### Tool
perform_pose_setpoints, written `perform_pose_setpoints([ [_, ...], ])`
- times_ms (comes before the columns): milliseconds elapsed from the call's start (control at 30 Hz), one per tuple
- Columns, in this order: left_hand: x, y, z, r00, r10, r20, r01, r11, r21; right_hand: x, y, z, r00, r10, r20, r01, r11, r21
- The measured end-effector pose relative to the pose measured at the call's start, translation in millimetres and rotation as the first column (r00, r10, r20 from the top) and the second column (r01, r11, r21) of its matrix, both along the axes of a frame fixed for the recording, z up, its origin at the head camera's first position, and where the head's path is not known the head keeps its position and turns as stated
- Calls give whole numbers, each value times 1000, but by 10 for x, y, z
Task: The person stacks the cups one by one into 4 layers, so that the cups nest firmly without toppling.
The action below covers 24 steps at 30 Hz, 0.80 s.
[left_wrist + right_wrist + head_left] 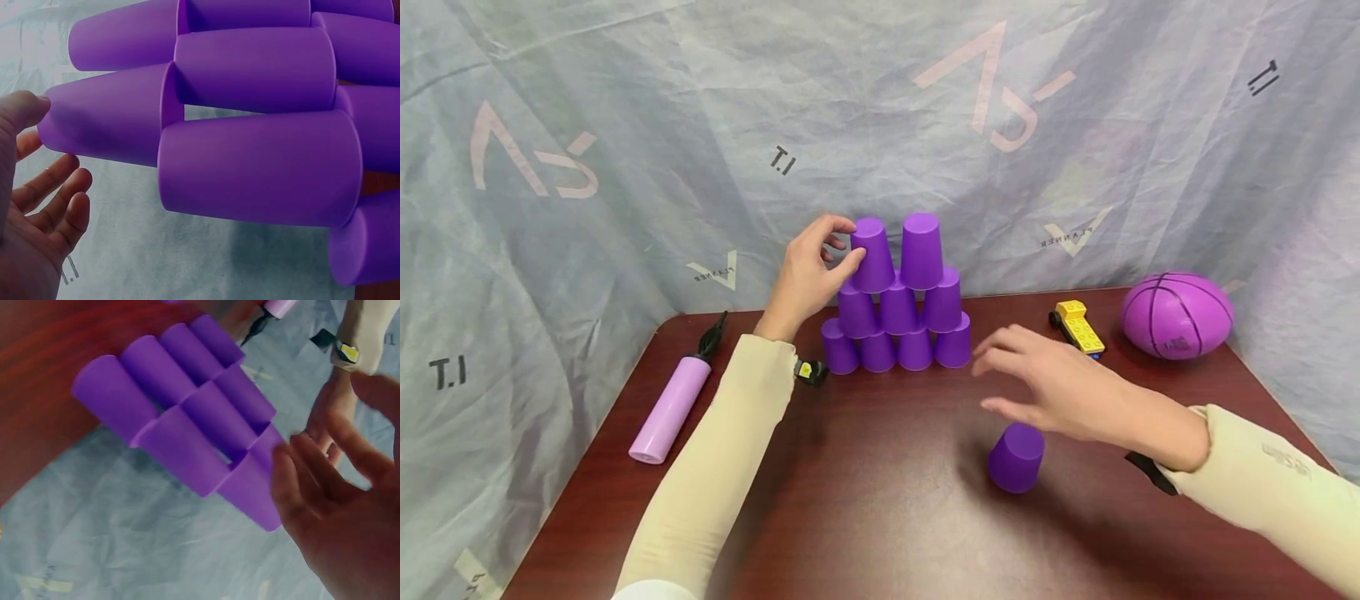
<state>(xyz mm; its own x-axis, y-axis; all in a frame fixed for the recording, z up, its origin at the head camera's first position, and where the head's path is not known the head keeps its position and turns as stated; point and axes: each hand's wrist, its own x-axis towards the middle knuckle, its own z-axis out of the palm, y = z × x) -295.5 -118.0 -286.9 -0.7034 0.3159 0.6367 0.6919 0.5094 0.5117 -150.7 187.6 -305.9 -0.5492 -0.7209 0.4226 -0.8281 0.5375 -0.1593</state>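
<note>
Purple cups stand upside down in a stacked pyramid: several in the bottom row, three in the middle, two on top. My left hand [810, 271] is at the top-left cup [872, 258], pinching its left side with thumb and index finger. The left wrist view shows the thumb against the base of this cup [112, 115], the other fingers loosely bent beside it. Its neighbour, the top-right cup [922, 252], stands untouched. My right hand [1060, 383] hovers with fingers spread and bent, holding nothing. A single upside-down cup [1017, 458] is on the table just below it.
A lilac hand pump [672, 408] with a black nozzle lies on the left of the brown table [865, 500]. At the back right are a yellow toy-brick vehicle [1078, 327] and a purple ball [1177, 317]. Grey printed cloth [850, 100] hangs behind the table.
</note>
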Motion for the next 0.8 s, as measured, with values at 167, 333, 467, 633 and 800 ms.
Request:
perform_pose_setpoints([
  [167, 4, 15, -4, 1000, -8, 16, 8, 1000, 2, 129, 214, -175, 987, -55, 149, 26, 982, 188],
  [333, -8, 41, -17, 999, -15, 31, 15, 1000, 13, 196, 330, -336, 960, -76, 271, 6, 968, 250],
  [467, -28, 44, -34, 999, -19, 30, 19, 999, 28, 195, 327, -450, 964, -49, 260, -3, 981, 194],
  [633, -42, 38, -40, 999, -21, 33, 19, 999, 40, 176, 315, -521, 971, -10, 241, -20, 992, 122],
  [800, -55, 36, -48, 999, -23, 34, 22, 999, 41, 166, 315, -529, 966, 2, 258, -34, 992, 119],
])
